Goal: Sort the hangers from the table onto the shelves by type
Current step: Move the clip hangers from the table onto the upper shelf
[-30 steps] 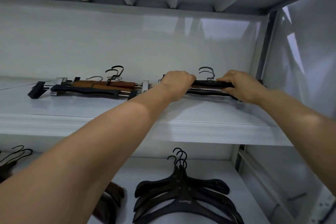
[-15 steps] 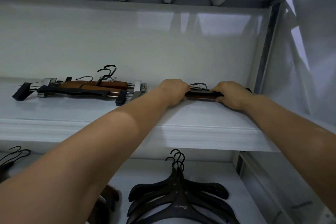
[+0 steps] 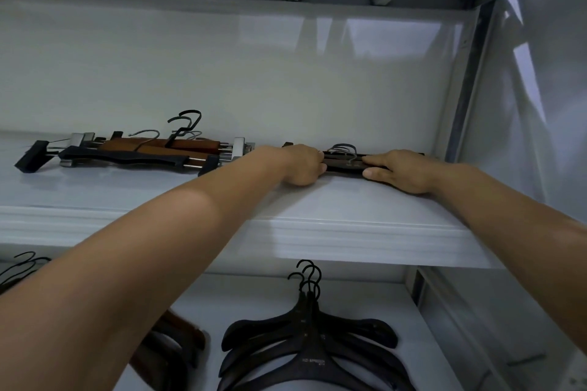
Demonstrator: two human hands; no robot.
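both hands grip a small stack of dark clamp hangers (image 3: 344,163) lying far right on the upper shelf (image 3: 317,219): left hand (image 3: 301,165) curled round its left end, right hand (image 3: 403,170) pinching its right end. clip hangers (image 3: 143,152) lie far left.

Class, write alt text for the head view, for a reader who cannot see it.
A person's left hand and right hand hold dark clip hangers on the upper shelf, right of another clip-hanger pile. Black coat hangers lie below.

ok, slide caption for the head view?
Left hand and right hand hold dark bar hangers on the upper shelf, beside a clip-hanger pile.
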